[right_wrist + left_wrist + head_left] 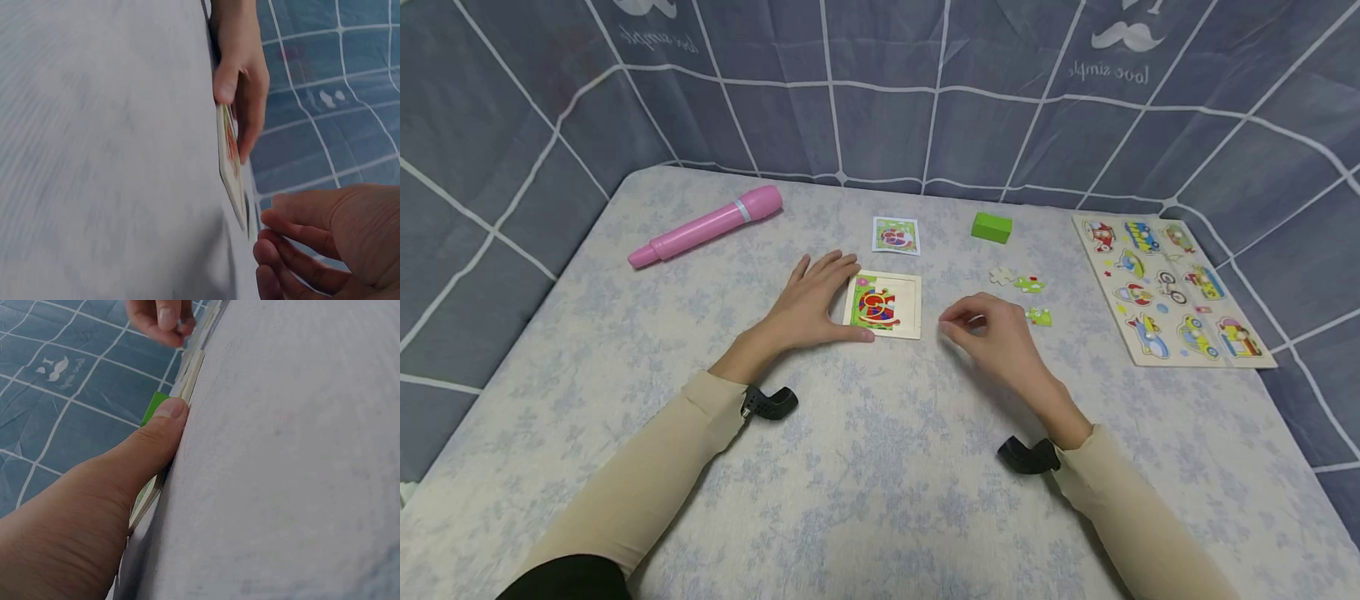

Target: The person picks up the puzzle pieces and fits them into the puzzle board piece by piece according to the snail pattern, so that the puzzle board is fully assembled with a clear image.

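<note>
In the head view a small square wooden jigsaw puzzle (910,307) lies on the table, with a red snail picture filling its left and middle parts and bare wood at its right. My left hand (811,304) holds it at the left, thumb along the near edge, fingers at the far left corner. In the left wrist view the thumb (150,440) presses against the frame's edge. To the right of the puzzle is my right hand (996,337), fingers loosely bent, with nothing visible between them. Beyond it lie loose jigsaw pieces (1028,284), one (1039,317) partly behind the hand.
A snail picture card (896,236) lies behind the puzzle, and a green block (992,227) stands to its right. The large vehicle peg puzzle (1172,292) is at the far right. At back left lies a pink marker-shaped tube (707,227). Tiled-pattern curtains (880,125) border the table.
</note>
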`<state>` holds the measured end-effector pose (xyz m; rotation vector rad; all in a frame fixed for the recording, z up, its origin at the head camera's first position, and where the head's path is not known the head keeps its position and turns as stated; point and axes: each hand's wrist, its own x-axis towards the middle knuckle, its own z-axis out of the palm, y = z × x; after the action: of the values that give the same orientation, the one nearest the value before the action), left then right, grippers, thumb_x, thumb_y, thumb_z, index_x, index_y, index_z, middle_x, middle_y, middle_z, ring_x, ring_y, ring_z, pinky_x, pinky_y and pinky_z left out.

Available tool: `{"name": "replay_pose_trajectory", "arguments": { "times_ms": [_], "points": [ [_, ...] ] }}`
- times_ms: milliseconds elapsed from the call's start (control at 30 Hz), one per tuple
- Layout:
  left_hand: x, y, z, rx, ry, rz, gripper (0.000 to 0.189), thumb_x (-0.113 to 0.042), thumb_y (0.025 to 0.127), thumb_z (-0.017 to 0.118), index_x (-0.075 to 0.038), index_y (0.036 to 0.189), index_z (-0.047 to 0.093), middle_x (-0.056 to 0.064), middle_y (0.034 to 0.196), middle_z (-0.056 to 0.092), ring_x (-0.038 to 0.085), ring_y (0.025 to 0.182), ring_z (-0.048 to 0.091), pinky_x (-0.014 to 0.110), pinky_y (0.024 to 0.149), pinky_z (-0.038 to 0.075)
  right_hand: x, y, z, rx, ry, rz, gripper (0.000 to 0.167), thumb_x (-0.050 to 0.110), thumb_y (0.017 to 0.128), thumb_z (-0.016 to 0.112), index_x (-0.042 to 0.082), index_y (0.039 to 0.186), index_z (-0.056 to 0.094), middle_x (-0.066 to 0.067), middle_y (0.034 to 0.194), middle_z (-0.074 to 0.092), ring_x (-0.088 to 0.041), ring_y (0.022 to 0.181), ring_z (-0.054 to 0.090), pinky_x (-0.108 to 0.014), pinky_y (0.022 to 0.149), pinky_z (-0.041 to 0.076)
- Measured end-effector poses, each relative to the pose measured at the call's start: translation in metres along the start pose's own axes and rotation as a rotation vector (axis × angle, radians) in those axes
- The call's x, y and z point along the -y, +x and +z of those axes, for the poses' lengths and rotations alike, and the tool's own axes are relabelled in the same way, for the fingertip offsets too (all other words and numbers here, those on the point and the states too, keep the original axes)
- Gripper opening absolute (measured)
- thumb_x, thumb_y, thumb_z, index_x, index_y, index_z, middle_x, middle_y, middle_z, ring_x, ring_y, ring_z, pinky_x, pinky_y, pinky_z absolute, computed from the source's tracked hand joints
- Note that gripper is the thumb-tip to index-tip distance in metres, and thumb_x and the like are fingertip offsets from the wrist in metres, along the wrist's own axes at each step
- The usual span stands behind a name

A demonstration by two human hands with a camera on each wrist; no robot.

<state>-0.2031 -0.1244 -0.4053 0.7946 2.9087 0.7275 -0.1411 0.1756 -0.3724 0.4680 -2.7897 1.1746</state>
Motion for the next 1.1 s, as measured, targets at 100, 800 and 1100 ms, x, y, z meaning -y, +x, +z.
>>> {"name": "replay_pose_trajectory", "arguments": {
  "times_ms": [100, 800, 1100],
  "points": [
    [0.0, 0.001, 0.001, 0.001, 0.003, 0.001, 0.114, -0.065, 0.075, 0.086, -0.007, 0.162, 0.039, 0.011, 0.172, 0.033, 0.029, 0.164, 0.017, 0.056, 0.133, -0.001, -0.012, -0.009, -0.014, -0.016, -0.01, 0.028, 0.008, 0.01, 0.095, 0.079, 0.007, 0.102, 0.08, -0.01, 0.1, 0.078, -0.025, 0.09, 0.072, -0.043, 0.085, 0.063],
    [-0.001, 0.002, 0.0, 0.004, 0.007, 0.001, 0.115, -0.066, 0.075, 0.086, -0.008, 0.162, 0.039, 0.01, 0.172, 0.033, 0.028, 0.164, 0.017, 0.055, 0.134, -0.002, -0.054, -0.037, -0.073, 0.164, -0.092, 0.204, 0.041, 0.025, 0.087, 0.089, 0.004, 0.119, 0.074, -0.012, 0.106, 0.074, -0.023, 0.096, 0.068, -0.012, 0.079, 0.053],
    [0.001, 0.001, 0.001, 0.002, 0.01, 0.0, 0.115, -0.066, 0.075, 0.086, -0.007, 0.162, 0.039, 0.01, 0.172, 0.033, 0.028, 0.164, 0.017, 0.056, 0.134, -0.001, -0.054, -0.039, -0.065, 0.154, -0.084, 0.169, 0.034, 0.013, 0.085, 0.09, 0.002, 0.112, 0.074, -0.011, 0.095, 0.071, -0.017, 0.085, 0.063, -0.014, 0.074, 0.052]
  ]
}}
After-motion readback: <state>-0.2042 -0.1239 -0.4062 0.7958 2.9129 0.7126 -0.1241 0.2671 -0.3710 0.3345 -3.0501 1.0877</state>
